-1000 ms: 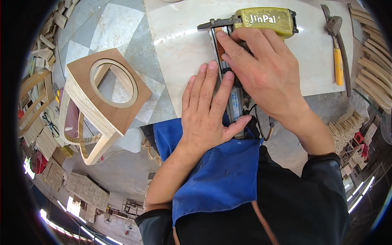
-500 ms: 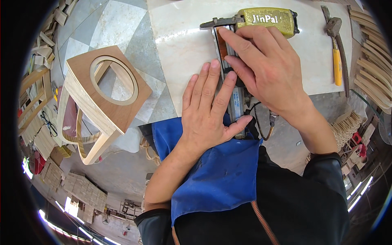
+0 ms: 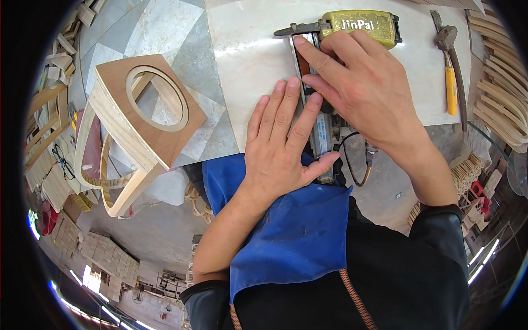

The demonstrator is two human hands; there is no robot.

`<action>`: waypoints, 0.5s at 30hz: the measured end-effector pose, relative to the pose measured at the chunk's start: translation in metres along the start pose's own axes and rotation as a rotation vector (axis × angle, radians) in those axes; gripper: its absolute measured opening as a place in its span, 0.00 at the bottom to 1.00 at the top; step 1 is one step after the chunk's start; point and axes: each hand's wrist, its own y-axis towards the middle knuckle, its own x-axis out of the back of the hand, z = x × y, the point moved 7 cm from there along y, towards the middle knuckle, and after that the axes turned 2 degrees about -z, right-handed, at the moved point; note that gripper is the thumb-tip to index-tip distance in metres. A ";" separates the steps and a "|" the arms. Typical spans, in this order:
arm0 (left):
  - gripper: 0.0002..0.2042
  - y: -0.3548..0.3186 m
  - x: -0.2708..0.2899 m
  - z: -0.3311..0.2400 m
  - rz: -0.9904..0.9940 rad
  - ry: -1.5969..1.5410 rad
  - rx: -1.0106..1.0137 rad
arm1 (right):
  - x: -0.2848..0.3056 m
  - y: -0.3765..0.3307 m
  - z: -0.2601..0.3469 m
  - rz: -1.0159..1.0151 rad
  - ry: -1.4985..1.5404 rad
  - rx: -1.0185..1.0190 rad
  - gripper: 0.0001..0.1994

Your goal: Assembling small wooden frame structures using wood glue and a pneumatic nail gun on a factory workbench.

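A nail gun with a dull green body (image 3: 360, 30) lies on its side on the pale tabletop, its long metal magazine (image 3: 321, 135) pointing toward me. Inside the magazine's far part sits a brown strip of fasteners (image 3: 304, 66). The index finger and thumb of my right hand (image 3: 371, 91) pinch that strip at its two ends, while the other fingers curl beside the tool. My left hand (image 3: 281, 140) rests flat with fingers spread, its fingertips and thumb against the magazine. The palm hides part of the magazine's near side.
At left stands a wooden frame (image 3: 190, 102) with a round hole in its panel. A yellow-handled hammer (image 3: 451, 88) and a dark curved bar (image 3: 459, 82) lie at right. Stacked curved wood pieces (image 3: 503, 110) line the right side. A hose (image 3: 360, 182) hangs near the tool.
The whole view has shifted slightly. Both hands keep their places on the nail gun, and the brown strip stays between my right index finger and thumb.
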 end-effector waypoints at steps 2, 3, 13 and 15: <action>0.40 0.001 0.000 -0.001 0.000 0.005 0.000 | 0.001 0.000 0.000 0.009 -0.006 0.024 0.19; 0.40 0.001 0.000 -0.001 0.000 0.005 0.000 | 0.002 0.000 -0.001 0.009 -0.007 0.024 0.19; 0.38 0.004 -0.001 -0.001 0.018 0.016 0.020 | -0.002 -0.005 -0.007 0.010 -0.004 0.098 0.20; 0.39 0.004 -0.001 -0.001 -0.001 0.038 -0.004 | -0.001 -0.004 -0.006 0.043 0.000 0.089 0.20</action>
